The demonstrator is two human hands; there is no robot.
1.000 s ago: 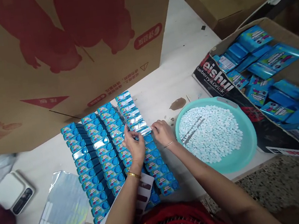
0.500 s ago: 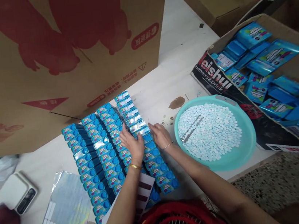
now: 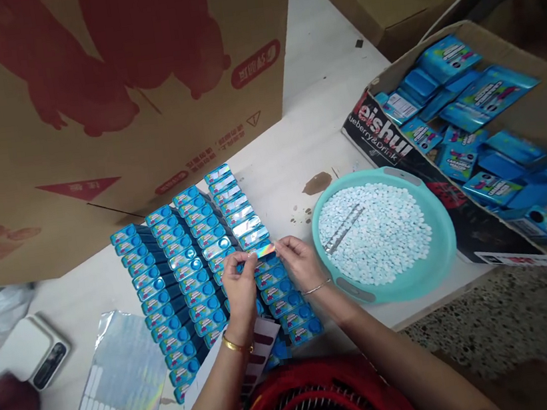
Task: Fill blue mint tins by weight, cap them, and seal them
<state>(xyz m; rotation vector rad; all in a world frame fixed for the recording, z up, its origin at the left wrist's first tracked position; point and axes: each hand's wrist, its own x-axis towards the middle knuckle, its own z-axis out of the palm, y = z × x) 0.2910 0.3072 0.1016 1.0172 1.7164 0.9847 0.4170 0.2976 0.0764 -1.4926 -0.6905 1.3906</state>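
Between my two hands a shiny rainbow-tinted sticker strip (image 3: pixel 265 250) is stretched over the rightmost row of small blue tins (image 3: pixel 282 289). My left hand (image 3: pixel 241 283) pinches its left end, and my right hand (image 3: pixel 303 263) pinches its right end. Clear shiny strips lie across the tops of the tins farther back in this row; the nearer tins show bare blue lids. More rows of the same tins stand to the left. A white sheet with dark red strips (image 3: pixel 266 340) lies partly hidden beneath my left forearm.
A teal basin (image 3: pixel 442 240) of pale blue pellets, with tweezers lying in it, stands right of the rows. Beyond it is an open carton (image 3: pixel 384 126) of blue packs. A large cardboard box (image 3: pixel 95 154) borders the back. At left lie a sticker sheet (image 3: pixel 127 359) and a white scale (image 3: pixel 35 347).
My hands have come slightly nearer to me from the tin lids. A sticker strip now shows between their fingertips. The view has shifted slightly.
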